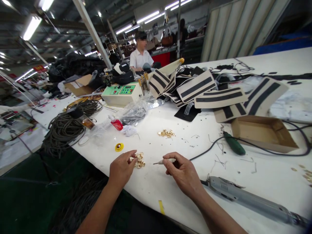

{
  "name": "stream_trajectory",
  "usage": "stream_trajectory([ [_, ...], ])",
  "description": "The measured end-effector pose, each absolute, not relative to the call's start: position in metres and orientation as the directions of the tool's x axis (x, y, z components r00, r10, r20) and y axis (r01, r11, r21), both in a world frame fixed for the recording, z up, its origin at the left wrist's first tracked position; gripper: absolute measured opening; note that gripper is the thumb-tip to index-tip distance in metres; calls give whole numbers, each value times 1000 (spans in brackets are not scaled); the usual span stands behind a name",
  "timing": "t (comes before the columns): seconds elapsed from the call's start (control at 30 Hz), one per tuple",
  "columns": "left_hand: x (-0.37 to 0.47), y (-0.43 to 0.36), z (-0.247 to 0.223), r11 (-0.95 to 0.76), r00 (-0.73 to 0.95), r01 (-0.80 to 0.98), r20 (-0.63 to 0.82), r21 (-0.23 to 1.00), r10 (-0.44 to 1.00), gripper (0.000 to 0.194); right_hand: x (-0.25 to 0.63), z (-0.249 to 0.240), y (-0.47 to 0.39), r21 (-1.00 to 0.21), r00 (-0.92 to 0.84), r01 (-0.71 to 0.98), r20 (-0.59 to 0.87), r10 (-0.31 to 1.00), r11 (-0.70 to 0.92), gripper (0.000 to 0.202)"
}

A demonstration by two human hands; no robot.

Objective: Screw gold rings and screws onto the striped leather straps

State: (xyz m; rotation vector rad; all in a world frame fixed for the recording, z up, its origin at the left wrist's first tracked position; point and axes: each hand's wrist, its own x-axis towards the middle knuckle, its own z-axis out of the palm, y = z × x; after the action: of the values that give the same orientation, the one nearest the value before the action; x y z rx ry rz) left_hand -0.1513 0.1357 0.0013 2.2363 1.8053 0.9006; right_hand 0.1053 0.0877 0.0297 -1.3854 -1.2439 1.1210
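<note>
My left hand is at the near edge of the white table, its thumb and index finger apart beside a small pile of gold metal rings. The fingertips reach the pile's left side; whether they touch a ring is hard to tell. In my right hand is a pale pen-shaped tool with a thin metal tip, pointing left toward the rings. A black cord runs away to the right from behind this hand. Farther back lies a second pile of small gold fittings.
A grey electric screwdriver lies right of my right arm. Beyond are a green-handled tool, a cardboard tray and striped panels. A yellow roll, red bottle and coiled cords lie left. A person sits behind.
</note>
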Motion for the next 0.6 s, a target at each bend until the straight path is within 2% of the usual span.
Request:
stream_trajectory([
  [0.13,-160,165,3,-296,216,901,264,316,940,23,106,29,89,-989,73,125,-74,995,-83,25],
  [0.23,-144,189,10,-378,302,889,290,259,908,19,108,29,90,-991,98,99,-85,992,-94,28],
  [0.5,-55,259,0,-444,394,855,221,268,892,32,119,25,95,-985,128,9,-169,977,-172,41],
  [0.6,-39,271,-7,-441,407,854,173,278,897,30,121,24,96,-983,145,-41,-183,972,-179,42],
])
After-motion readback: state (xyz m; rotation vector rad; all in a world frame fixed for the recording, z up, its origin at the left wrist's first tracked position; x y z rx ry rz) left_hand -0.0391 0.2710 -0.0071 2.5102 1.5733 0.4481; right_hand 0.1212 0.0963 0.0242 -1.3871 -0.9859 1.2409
